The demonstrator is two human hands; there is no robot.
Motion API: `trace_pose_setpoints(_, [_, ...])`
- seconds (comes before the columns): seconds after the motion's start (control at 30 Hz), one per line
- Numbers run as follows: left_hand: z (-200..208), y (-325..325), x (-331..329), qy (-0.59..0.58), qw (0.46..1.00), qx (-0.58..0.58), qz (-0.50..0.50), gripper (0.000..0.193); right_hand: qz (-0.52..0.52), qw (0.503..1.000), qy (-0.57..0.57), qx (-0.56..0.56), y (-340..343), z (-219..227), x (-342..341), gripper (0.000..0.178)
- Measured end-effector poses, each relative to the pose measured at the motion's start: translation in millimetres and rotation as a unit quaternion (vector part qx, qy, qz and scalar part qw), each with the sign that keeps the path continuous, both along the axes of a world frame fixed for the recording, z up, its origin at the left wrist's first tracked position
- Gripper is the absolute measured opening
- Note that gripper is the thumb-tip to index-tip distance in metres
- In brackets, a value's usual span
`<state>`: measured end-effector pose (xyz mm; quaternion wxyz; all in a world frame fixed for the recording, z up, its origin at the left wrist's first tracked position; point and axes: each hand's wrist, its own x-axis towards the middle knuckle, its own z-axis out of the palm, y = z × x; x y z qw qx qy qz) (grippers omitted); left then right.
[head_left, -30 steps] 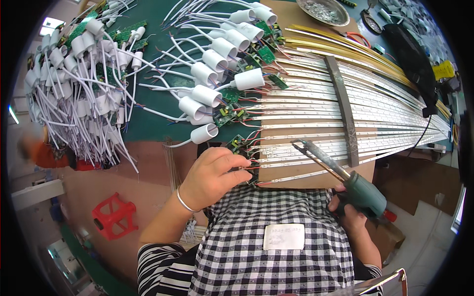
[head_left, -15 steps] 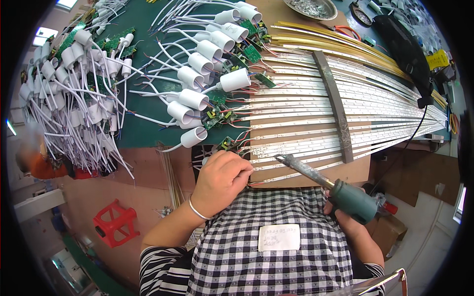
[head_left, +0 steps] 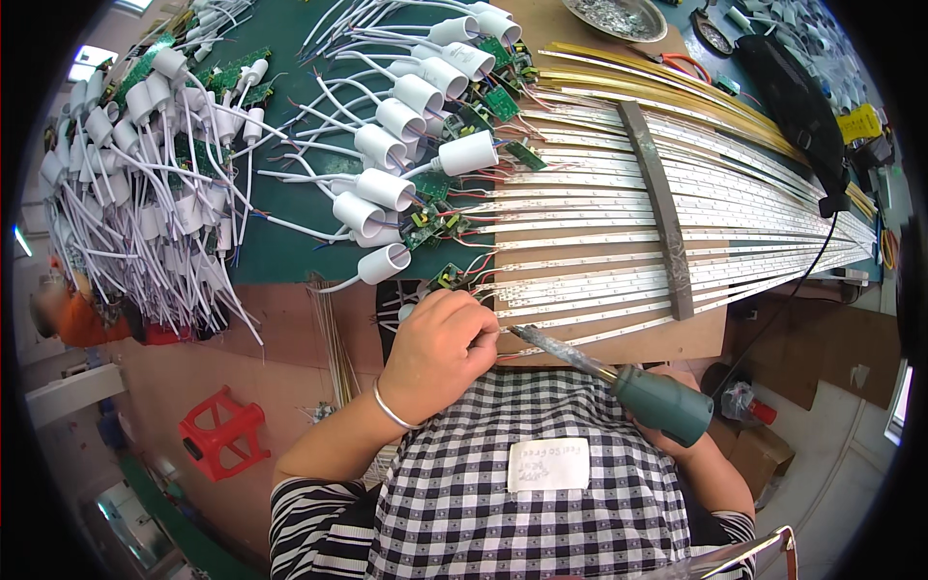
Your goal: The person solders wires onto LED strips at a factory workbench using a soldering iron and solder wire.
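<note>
My left hand (head_left: 440,348) is closed in a pinch at the near-left ends of the white LED strips (head_left: 604,208). What its fingertips hold is hidden. My right hand (head_left: 684,452) grips a soldering iron (head_left: 664,404) by its green handle. The iron's dark tip points left, just beside my left fingertips, over a strip end. Just beyond my left hand lies a small green circuit board (head_left: 450,277) with red wires. A white cylindrical lamp cap (head_left: 385,263) with a white cable rests near it.
Under the strips is a brown board (head_left: 628,346); a dark bar (head_left: 660,217) lies across them. More lamp caps spread along the green table (head_left: 290,246), with a heap (head_left: 145,184) at left. A metal dish (head_left: 619,19) stands at the back. Someone's orange sleeve (head_left: 82,319) shows far left.
The soldering iron has moved left with my right hand, bringing its tip close to my left fingertips. My left hand stays in its pinch, barely shifted.
</note>
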<state>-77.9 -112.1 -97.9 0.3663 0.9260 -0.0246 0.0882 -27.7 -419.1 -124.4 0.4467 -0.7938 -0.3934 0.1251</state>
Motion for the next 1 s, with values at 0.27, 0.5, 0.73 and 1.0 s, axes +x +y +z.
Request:
trace_pose_setpoints(0.27, [0.1, 0.4, 1.0, 0.007, 1.0, 0.0, -0.005, 0.013, 0.051, 0.998, -0.021, -0.018, -2.6, 6.8, 7.9, 0.025])
trace_pose_setpoints(0.5, [0.8, 1.5, 2.4, 0.011, 1.0, 0.005, -0.017, 0.014, 0.027, 0.996, -0.05, -0.067, -3.0, 5.1, 1.4, 0.021])
trace_pose_setpoints(0.73, [3.8, 2.7, 5.0, 0.023, 0.999, 0.02, -0.028, 0.012, -0.046, 0.976, 0.214, -0.002, 9.9, 18.4, 5.3, 0.027])
trace_pose_setpoints(1.0, [7.3, 2.5, 5.8, 0.031, 0.999, 0.021, -0.031, 0.011, -0.068, 0.982, 0.174, 0.011, -2.7, 11.2, 4.3, 0.037])
